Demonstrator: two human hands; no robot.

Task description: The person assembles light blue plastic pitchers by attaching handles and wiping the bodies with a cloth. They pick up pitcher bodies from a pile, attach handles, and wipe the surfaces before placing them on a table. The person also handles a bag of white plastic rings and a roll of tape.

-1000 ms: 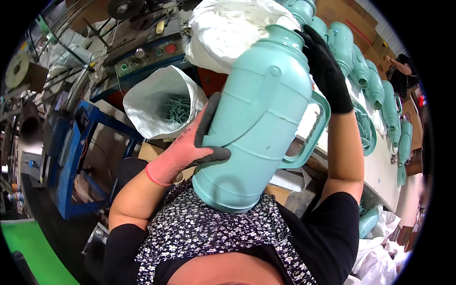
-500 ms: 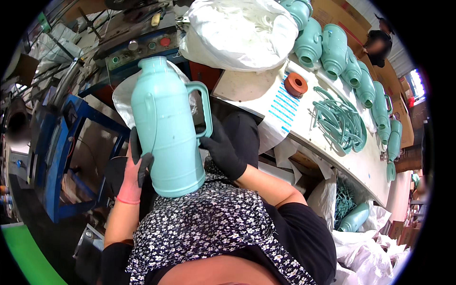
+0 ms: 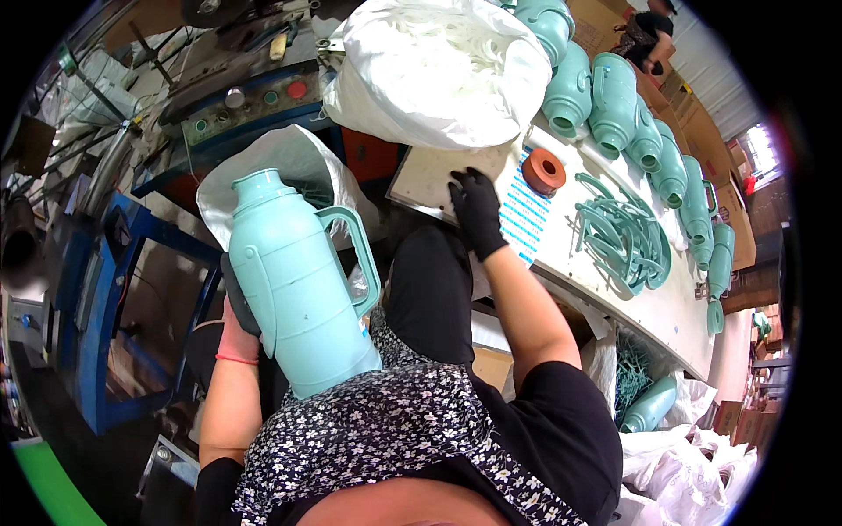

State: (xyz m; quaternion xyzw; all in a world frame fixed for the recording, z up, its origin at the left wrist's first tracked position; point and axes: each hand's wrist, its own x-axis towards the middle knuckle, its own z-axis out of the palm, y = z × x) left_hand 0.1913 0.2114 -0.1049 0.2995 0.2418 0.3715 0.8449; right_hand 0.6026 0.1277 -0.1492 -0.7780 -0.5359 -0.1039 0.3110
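Observation:
A pale green thermos flask casing (image 3: 303,298) with a side handle leans across my lap, its neck up and to the left. My left hand (image 3: 239,298), in a dark glove over a pink cuff, grips it from the left side; most of those fingers are behind the casing. A small coloured sticker shows low on the casing near the handle. My right hand (image 3: 478,210), gloved in black, hovers at the table's near edge with its fingers apart, beside the sheet of blue stickers (image 3: 524,219). Nothing shows in it.
Beyond my right hand are an orange tape roll (image 3: 544,171), a heap of green straps (image 3: 621,232) and a row of green casings (image 3: 613,101) on the white table (image 3: 675,324). A white sack of pale rings (image 3: 438,70) stands ahead. Left is a blue metal frame (image 3: 96,351).
My right hand has left the casing's handle and moved forward and right to the table. The casing has dropped lower and tilted slightly, still in my left hand.

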